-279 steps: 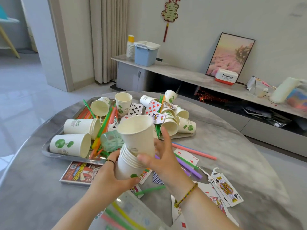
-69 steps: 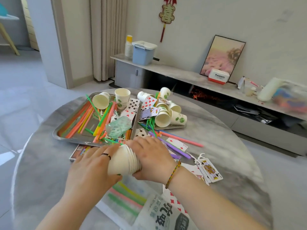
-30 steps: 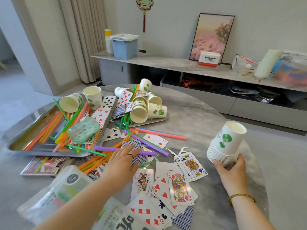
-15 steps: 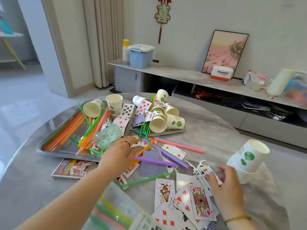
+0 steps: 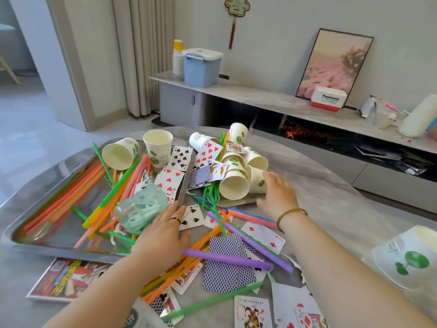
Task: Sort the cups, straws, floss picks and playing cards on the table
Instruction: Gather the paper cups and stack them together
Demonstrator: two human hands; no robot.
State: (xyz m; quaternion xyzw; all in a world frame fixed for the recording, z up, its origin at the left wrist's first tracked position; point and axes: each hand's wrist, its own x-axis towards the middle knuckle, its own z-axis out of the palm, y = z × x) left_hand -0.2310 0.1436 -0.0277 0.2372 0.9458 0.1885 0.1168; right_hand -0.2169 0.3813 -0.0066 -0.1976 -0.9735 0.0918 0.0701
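The grey marbled bench carries a large steel tray beside a smaller tray. In front lie loose straws and playing cards. A cup stack sits at the right and a colourful packet at the near left.

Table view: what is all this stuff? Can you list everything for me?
Trays: two, silver, on the table.
Loose cups: about eight, white with green print, on the trays.
Cup stack: one, white, table's right edge.
Straws: many, orange, green, pink, purple, left tray and table.
Cards: many, mixed faces and blue backs, trays and table.
Floss picks: one clear pack, mint, left tray.
Bin: one, blue, shelf behind.
Left hand: one, open, by the floss picks.
Right hand: one, open, at the cups.
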